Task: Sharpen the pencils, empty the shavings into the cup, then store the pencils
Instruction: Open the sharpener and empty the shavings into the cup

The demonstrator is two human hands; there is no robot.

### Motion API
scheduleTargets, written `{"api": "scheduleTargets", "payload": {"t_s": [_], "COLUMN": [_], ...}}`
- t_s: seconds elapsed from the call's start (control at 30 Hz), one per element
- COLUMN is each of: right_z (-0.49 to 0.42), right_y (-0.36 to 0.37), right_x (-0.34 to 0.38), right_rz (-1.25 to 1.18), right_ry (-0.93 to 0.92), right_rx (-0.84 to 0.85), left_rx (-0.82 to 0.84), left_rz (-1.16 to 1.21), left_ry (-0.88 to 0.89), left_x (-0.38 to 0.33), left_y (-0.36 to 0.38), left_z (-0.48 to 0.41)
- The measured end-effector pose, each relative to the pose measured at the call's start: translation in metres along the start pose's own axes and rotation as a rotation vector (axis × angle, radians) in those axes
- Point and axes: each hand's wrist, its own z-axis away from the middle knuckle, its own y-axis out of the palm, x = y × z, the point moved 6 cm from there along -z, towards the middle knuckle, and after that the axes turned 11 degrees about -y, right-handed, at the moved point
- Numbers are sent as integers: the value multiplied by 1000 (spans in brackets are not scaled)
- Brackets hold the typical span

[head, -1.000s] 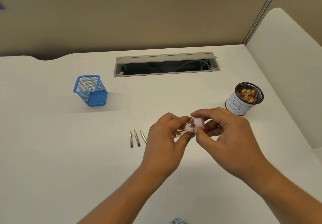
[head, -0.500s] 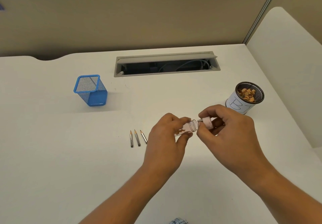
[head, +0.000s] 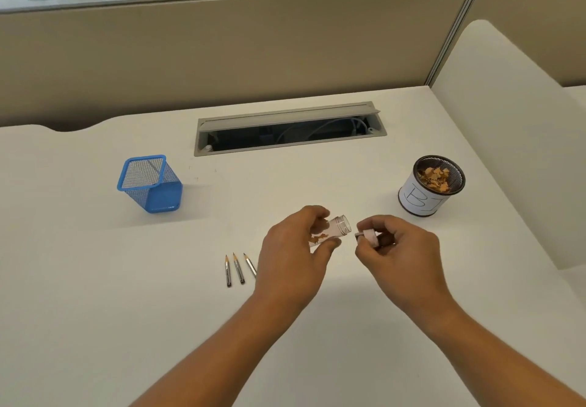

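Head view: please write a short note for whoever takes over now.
Left hand grips the clear plastic shavings container, mouth open toward the right, shavings inside. Right hand pinches the pink sharpener cap, apart from the container.
Three short sharpened pencils lie on the white desk, left of the hands. Round black mesh cup with white label stands at right, holding shavings. Blue square mesh holder stands far left.
Done: sharpening, cap off. Left: tip shavings into cup, close, store pencils.

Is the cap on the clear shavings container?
No, the right hand holds the cap apart from the open container in the left hand.
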Motion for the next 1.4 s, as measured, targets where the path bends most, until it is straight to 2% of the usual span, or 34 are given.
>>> {"api": "scheduleTargets", "payload": {"t_s": [0.23,0.37,0.67,0.9,1.2,1.4], "right_z": [5,6,6,5,5,6], "right_y": [20,21,22,26,28,27], "right_x": [-99,-123,-134,-138,-140,-139], "right_rz": [-65,-159,-253,-249,-217,-200], "right_ry": [172,203,120,119,103,76], "right_rx": [15,32,25,22,11,12], "left_rx": [101,192,211,280,275,411], "left_rz": [-213,-264,-471,-439,-516,-584], "left_ry": [152,208,281,297,460,619], "left_x": [-34,-61,-101,-116,-134,-144], "left_y": [32,58,102,144,161,182], "left_z": [-37,-66,-115,-129,-141,-130]}}
